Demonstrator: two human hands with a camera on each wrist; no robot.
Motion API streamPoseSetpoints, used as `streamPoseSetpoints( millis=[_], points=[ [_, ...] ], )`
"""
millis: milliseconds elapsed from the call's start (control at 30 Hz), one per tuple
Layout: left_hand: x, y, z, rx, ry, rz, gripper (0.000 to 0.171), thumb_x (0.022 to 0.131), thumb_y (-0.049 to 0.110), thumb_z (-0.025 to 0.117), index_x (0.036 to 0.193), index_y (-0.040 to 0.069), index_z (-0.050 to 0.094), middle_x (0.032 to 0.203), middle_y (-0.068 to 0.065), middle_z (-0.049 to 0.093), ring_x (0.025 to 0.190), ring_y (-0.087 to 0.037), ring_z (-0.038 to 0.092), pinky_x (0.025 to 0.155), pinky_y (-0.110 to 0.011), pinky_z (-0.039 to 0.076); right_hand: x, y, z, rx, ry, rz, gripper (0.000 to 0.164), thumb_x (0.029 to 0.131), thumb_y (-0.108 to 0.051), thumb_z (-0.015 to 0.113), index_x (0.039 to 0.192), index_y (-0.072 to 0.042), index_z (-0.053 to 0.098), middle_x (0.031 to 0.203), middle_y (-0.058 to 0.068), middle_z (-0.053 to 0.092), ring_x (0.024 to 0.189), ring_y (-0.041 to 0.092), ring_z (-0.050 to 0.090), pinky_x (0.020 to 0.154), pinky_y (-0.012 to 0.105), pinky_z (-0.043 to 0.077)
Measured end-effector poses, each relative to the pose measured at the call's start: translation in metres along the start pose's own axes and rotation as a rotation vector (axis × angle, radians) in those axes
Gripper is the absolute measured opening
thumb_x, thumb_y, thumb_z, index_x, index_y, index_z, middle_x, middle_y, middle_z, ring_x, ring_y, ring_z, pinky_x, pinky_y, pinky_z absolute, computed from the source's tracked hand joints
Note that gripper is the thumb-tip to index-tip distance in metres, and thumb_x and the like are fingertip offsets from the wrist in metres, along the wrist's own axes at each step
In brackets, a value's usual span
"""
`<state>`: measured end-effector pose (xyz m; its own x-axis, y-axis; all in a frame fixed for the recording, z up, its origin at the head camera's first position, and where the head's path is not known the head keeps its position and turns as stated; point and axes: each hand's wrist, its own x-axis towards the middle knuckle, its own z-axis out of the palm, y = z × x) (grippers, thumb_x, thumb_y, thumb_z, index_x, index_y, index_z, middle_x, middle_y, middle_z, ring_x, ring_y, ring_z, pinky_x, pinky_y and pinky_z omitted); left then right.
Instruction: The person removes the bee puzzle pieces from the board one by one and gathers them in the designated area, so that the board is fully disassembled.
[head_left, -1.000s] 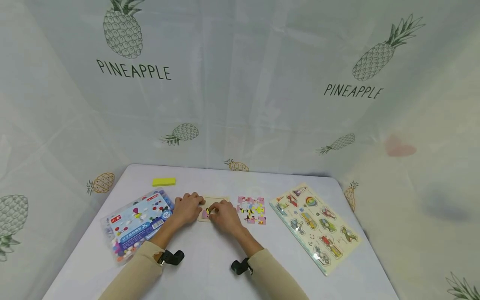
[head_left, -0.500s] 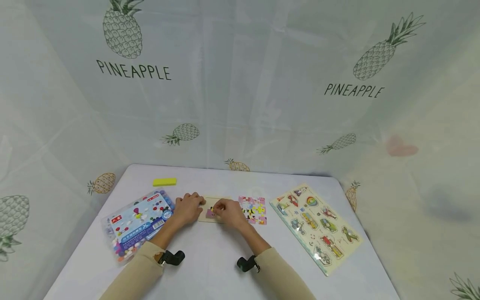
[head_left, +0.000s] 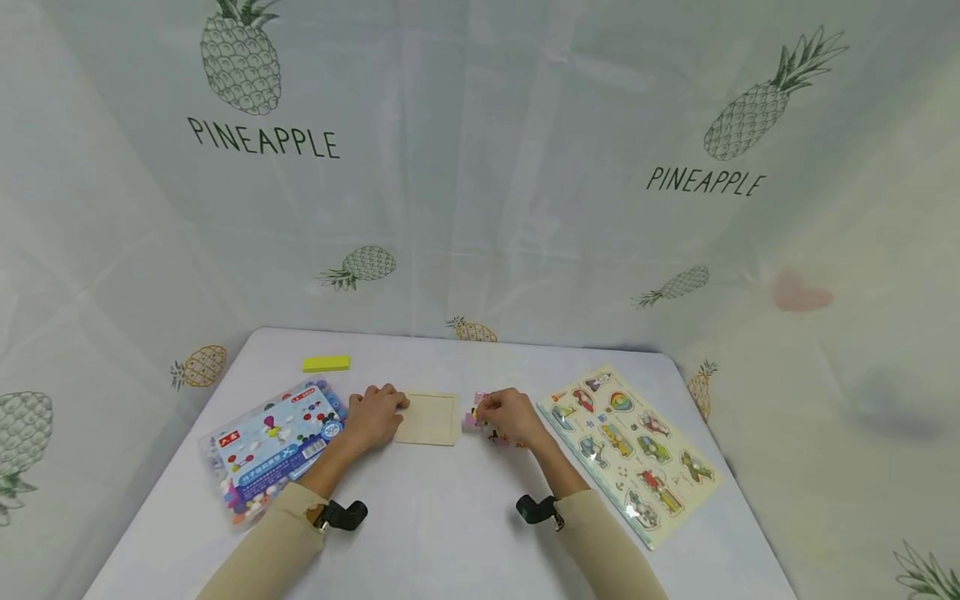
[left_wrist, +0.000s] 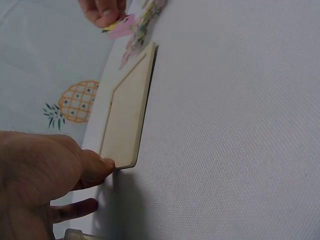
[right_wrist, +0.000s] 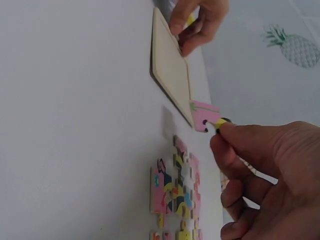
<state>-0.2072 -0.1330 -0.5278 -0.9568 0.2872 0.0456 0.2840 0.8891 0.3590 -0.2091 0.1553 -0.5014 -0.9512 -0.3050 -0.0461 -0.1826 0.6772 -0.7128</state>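
My right hand [head_left: 510, 414] pinches a pink and yellow jigsaw piece [right_wrist: 204, 114] between thumb and forefinger, raised over the spread of loose pieces. Those jigsaw pieces [right_wrist: 182, 192], pink with yellow and black print, lie loosely together on the table, partly hidden by this hand in the head view. To their left lies a shallow wooden puzzle tray [head_left: 427, 420], its bare recess facing up. My left hand [head_left: 377, 417] holds the tray by its left edge, thumb and fingertips at the rim, as the left wrist view also shows.
On the left lies a clear plastic box [head_left: 276, 446] of coloured molecule-model balls with a blue label. A yellow block [head_left: 326, 363] is behind it. A vehicle peg-puzzle board [head_left: 630, 454] lies at an angle on the right of the white table [head_left: 442, 533].
My right hand has lifted the pink piece out of the tray and carried it right, over the other pieces. The tray's recess is now bare. My left hand has stayed put.
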Motion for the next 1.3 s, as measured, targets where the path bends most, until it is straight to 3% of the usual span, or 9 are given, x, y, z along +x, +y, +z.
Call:
streamPoseSetpoints(
  millis=[267,533,933,1300],
  points=[
    [-0.001,0.001,0.001,0.006,0.002,-0.009,0.024,0.094,0.016,0.07,0.118,0.014,0.073,0.12,-0.009,0.064,0.115,-0.038,0.054,0.094,-0.065,0.037,-0.008,0.013,0.006,-0.085,-0.013,0.06,0.011,0.088,-0.015,0.075,0.078,-0.012,0.077,0.069,0.0,0.069,0.054,0.008,0.046,0.049,0.024,0.035],
    [-0.001,0.002,0.001,-0.003,0.003,-0.006,0.024,0.094,0.016,0.07,0.118,0.014,0.073,0.121,-0.009,0.064,0.115,-0.038,0.054,0.093,-0.065,0.037,-0.012,0.013,0.009,-0.142,0.018,0.069,0.013,0.085,-0.015,0.075,0.072,-0.015,0.075,0.064,-0.009,0.064,0.055,0.007,0.05,0.049,0.025,0.038],
    [-0.001,0.001,0.003,-0.017,0.006,-0.016,0.024,0.095,0.015,0.069,0.118,0.014,0.074,0.12,-0.008,0.065,0.115,-0.037,0.054,0.095,-0.066,0.035,-0.012,0.014,0.014,-0.221,0.04,0.084,0.017,0.087,-0.02,0.076,0.071,-0.018,0.073,0.06,-0.007,0.063,0.052,0.007,0.05,0.047,0.026,0.037],
    [-0.002,0.001,0.002,-0.006,0.018,-0.012,0.024,0.095,0.014,0.068,0.118,0.013,0.074,0.119,-0.008,0.065,0.113,-0.037,0.054,0.094,-0.064,0.036,-0.01,0.017,0.016,-0.257,0.025,0.089,0.012,0.088,-0.022,0.076,0.077,-0.02,0.075,0.064,-0.011,0.062,0.059,0.008,0.053,0.053,0.026,0.041]
  ],
)
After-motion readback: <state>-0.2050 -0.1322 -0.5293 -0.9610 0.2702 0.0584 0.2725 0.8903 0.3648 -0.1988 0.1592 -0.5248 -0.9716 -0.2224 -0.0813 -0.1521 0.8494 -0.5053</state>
